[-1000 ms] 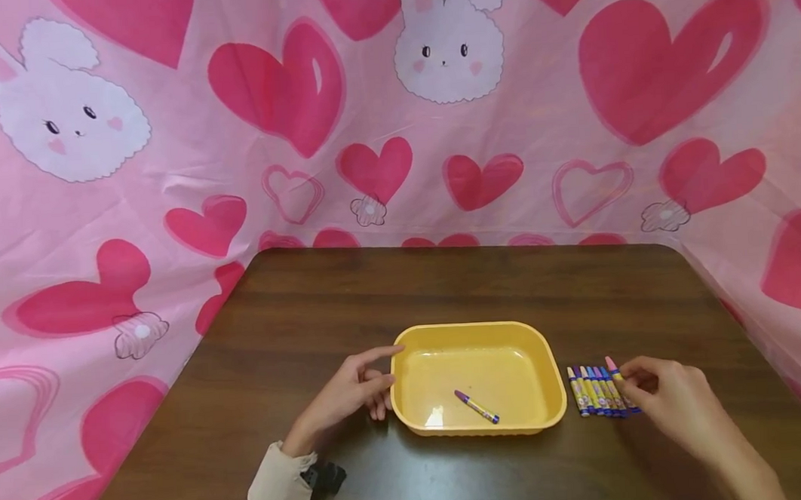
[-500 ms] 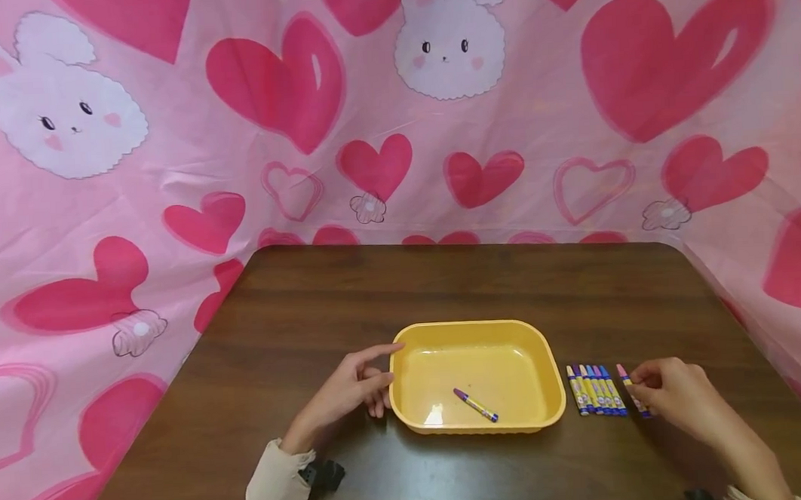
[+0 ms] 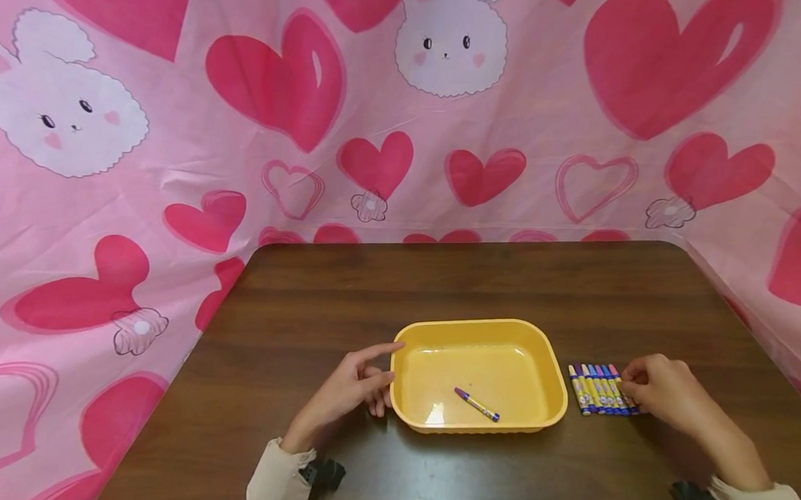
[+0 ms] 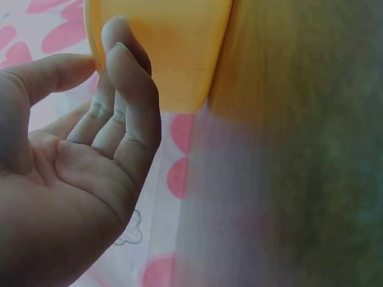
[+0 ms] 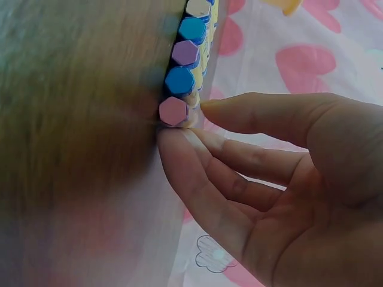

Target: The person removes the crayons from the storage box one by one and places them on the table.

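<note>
At the right end of a neat side-by-side row of crayons [image 3: 594, 392], my right hand [image 3: 673, 393] pinches a pink crayon [image 5: 173, 112] between thumb and fingers. The crayon lies against its blue neighbour [image 5: 180, 81], and the row has yellow wrappers and tips of several colours. My left hand [image 3: 347, 392] touches the left side of a yellow plastic tray [image 3: 478, 429], its index fingertip at the rim and the thumb just below. Inside the tray, a single purple-tipped crayon [image 3: 477, 405] lies slanted.
A dark wooden table [image 3: 470, 284] carries the tray and crayons. Behind it and along both sides hangs a pink cloth [image 3: 393, 114] printed with hearts and rabbits. The row of crayons stands a small gap right of the tray.
The right hand has first drawn the pink crayon a little to the right, apart from the row, then slid it back left against the others. The left hand and tray have stayed put.
</note>
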A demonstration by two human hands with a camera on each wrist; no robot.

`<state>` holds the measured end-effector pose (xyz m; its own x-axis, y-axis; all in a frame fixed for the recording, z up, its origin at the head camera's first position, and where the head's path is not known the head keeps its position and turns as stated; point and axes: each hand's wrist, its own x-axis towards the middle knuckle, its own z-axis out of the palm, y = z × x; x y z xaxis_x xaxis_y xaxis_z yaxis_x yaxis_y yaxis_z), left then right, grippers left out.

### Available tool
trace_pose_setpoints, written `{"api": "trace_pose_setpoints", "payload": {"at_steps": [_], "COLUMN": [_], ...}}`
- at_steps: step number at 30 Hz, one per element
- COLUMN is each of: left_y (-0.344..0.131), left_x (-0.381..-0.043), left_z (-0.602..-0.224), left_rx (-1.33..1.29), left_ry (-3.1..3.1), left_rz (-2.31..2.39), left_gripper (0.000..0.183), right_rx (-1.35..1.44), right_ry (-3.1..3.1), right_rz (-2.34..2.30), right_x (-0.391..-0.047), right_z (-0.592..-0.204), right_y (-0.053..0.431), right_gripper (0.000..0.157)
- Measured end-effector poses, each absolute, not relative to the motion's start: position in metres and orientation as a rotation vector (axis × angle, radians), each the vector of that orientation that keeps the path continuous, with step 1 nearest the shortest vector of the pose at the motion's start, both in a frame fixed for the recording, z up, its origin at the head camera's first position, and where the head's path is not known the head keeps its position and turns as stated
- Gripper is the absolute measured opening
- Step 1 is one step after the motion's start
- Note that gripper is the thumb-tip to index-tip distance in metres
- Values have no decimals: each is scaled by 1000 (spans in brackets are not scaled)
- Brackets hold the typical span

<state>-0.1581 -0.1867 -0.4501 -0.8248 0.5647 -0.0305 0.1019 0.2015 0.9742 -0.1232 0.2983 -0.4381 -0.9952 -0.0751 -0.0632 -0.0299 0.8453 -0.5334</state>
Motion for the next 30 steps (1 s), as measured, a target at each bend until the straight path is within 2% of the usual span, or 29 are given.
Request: {"api": "trace_pose_setpoints", "payload": {"at_steps": [19,25,30], "left_y": [-186,-186,-187], "left_x": [-157,-157,-157], "left_z": [-449,-449,-450], "left_rx": [609,607,605], "left_ry": [2089,2090,2090], "left_rz": [1660,1667,1662], "left_gripper": [49,49,49], "right_rx": [-117,-169,-221], "right_ry": [3020,3139,3222], "right_rz": [-753,-681,-681], "right_x": [-115,-110,-104], "right_z": [-435,-425,-414], "right_y": [297,293,282], "right_gripper": [9,3,4]}}
